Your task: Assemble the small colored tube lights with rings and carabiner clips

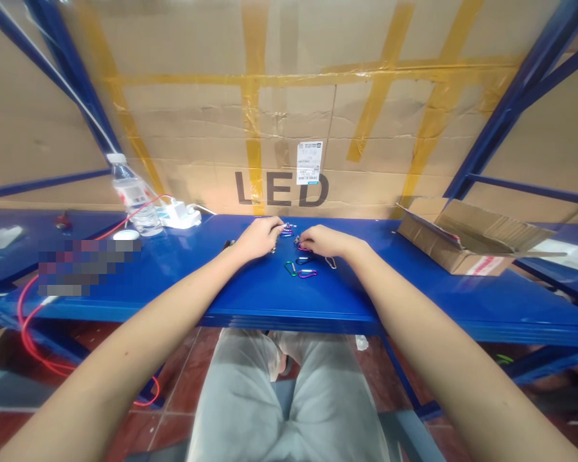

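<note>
Stretching forward over a blue tabletop (250, 298), two bare arms are seen; twelve o'clock is taken as the tabletop's far edge. At nine, a red cable (21, 314) is draped past the near edge. At ten, a water bottle (133, 196) and a white plug block (180, 215) are stood well apart from the hands, probably so that elbow room is left. At eleven, the left hand (259, 239) is lowered with curled fingers beside small purple and blue pieces (287, 233); whether anything is grasped by its grip cannot be told. Near the centre, a green clip (289, 269), a dark clip (303, 260) and a pink clip (307, 274) are laid loose, perhaps for easy reach. At one, the right hand (326, 240) is bent downward, fingertips gathered at tiny metallic parts; a pinch is suggested but cannot be confirmed. Just below it, a pale clip (332, 262) is laid. At two, an open box (428, 247) is kept aside, seemingly out of the way.

The bottle is made of clear plastic. The clips are shiny, looped and seemingly metal. Beyond twelve, a creased carton (187, 141) is crossed by glossy yellow tape. The box is formed of brown cardboard, flaps raised.
</note>
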`<state>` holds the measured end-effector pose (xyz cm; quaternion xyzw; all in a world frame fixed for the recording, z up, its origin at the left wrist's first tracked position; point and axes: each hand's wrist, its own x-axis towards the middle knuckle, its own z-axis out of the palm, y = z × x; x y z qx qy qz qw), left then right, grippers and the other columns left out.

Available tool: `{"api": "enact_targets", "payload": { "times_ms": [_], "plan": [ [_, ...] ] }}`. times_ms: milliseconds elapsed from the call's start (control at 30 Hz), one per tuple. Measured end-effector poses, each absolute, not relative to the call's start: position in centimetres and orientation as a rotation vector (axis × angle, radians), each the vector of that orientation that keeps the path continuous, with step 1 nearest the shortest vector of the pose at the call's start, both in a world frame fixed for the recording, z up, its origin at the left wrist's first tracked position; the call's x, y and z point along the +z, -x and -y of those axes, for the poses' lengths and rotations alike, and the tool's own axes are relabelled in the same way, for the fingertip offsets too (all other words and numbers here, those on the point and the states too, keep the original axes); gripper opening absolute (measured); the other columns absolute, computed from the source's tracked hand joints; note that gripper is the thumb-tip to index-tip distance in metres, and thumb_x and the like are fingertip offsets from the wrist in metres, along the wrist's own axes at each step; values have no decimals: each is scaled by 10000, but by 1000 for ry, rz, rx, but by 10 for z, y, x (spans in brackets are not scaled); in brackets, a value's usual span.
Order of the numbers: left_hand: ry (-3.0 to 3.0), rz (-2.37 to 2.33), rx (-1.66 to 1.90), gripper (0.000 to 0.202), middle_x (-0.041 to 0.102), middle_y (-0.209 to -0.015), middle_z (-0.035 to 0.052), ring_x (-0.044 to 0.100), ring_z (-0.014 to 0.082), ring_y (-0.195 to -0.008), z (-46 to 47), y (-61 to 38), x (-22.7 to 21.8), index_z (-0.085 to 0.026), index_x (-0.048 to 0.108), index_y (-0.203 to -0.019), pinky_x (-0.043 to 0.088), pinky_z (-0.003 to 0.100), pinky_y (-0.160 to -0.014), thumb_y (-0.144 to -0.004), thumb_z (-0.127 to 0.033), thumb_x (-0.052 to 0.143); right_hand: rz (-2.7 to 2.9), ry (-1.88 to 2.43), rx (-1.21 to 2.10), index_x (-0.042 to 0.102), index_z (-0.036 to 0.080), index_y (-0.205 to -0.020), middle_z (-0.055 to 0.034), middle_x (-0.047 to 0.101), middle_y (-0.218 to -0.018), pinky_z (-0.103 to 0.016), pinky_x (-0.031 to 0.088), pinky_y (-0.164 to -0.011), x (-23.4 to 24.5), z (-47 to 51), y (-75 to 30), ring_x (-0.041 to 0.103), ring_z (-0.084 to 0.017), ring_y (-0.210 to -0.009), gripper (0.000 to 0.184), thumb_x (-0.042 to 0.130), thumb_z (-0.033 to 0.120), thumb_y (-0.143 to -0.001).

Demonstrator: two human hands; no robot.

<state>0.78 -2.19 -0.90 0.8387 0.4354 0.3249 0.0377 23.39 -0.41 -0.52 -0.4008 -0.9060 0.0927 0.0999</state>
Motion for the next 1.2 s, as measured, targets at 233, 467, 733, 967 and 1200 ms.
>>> {"api": "enact_targets", "payload": {
  "times_ms": [233, 467, 733, 967, 1200],
  "plan": [
    [-2644, -1304, 926, 303, 759, -1088, 106, 690, 274, -1026, 18, -5, -8, -176, 737, -1035, 504, 395, -933, -999, -274, 452, 2529, 1224, 230, 620, 182, -838, -82, 698, -811, -289, 393, -654, -1, 22, -216, 584, -169, -648, 214, 467, 163, -987],
    [-2593, -1310, 971, 300, 760, -1070, 98, 689, 258, -985, 23, -5, -3, -163, 728, -1058, 509, 389, -915, -999, -255, 448, 2222, 1094, 311, 586, 171, -1070, -46, 685, -795, -309, 451, -726, -6, 10, -222, 615, -184, -734, 207, 474, 96, -912],
    [-2608, -1380, 865, 285, 765, -990, 96, 689, 258, -905, 16, 4, -2, -194, 755, -985, 509, 383, -847, -964, -269, 481, 2204, 1054, 460, 634, 173, -839, -13, 672, -720, -268, 420, -646, -15, 11, -215, 572, -133, -626, 113, 544, 105, -849],
    [-2625, -1291, 751, 226, 760, -898, 72, 681, 229, -800, 14, 10, -5, -206, 741, -988, 499, 351, -769, -914, -250, 532, 2416, 1043, 233, 691, 157, -812, -43, 714, -784, -254, 402, -710, -18, 21, -203, 600, -148, -714, 219, 514, 44, -874],
    [-2622, -1183, 736, 215, 730, -780, 42, 663, 198, -735, 18, 4, -7, -192, 725, -918, 482, 308, -713, -916, -219, 511, 2493, 1075, 120, 701, 141, -871, -111, 751, -928, -265, 420, -755, -20, 23, -202, 655, -196, -848, 216, 506, 61, -915]
  ]
}}
